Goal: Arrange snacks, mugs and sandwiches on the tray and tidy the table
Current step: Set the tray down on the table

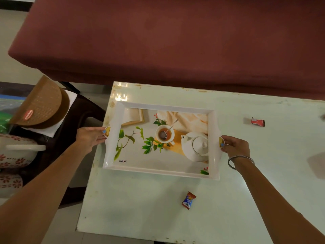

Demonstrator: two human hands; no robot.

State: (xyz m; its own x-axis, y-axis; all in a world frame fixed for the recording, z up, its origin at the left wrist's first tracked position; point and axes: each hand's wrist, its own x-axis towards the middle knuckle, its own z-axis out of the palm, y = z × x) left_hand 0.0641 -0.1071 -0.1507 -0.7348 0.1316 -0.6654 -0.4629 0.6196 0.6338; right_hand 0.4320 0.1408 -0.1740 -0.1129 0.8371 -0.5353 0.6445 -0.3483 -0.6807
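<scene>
The left hand (pixel 91 137) grips the left handle of the tray (pixel 112 155), thumb on top of the handle's rim and the fingers curled under it. The right hand (pixel 234 145) grips the opposite handle in the same way, thumb on top, with a metal bangle (pixel 240 161) round its wrist. Between the 2 hands the tray lies flat on the pale tabletop (pixel 175 217), near the tabletop's left edge; whether it rests fully on the surface or is lifted a little cannot be told. The tray's floor bears a printed picture of a teapot, a cup of tea with a strainer, leaves and a cloth.

Below the right hand, nearer the person and a little toward the left hand, 1 wrapped candy (pixel 188 200) in red and blue lies on the tabletop, apart from the tray. Beyond the right hand and further to its right, a red wrapper (pixel 257 122) lies on the tabletop, well apart from the tray.

To the left of the left hand, off the tabletop, a brown woven lid (pixel 42 104) leans tilted on a white cloth (pixel 52 128), and nearer the person a white dish with red flower patterns (pixel 15 155) shows at the picture's edge. Beyond both hands runs a maroon sofa (pixel 175 41).
</scene>
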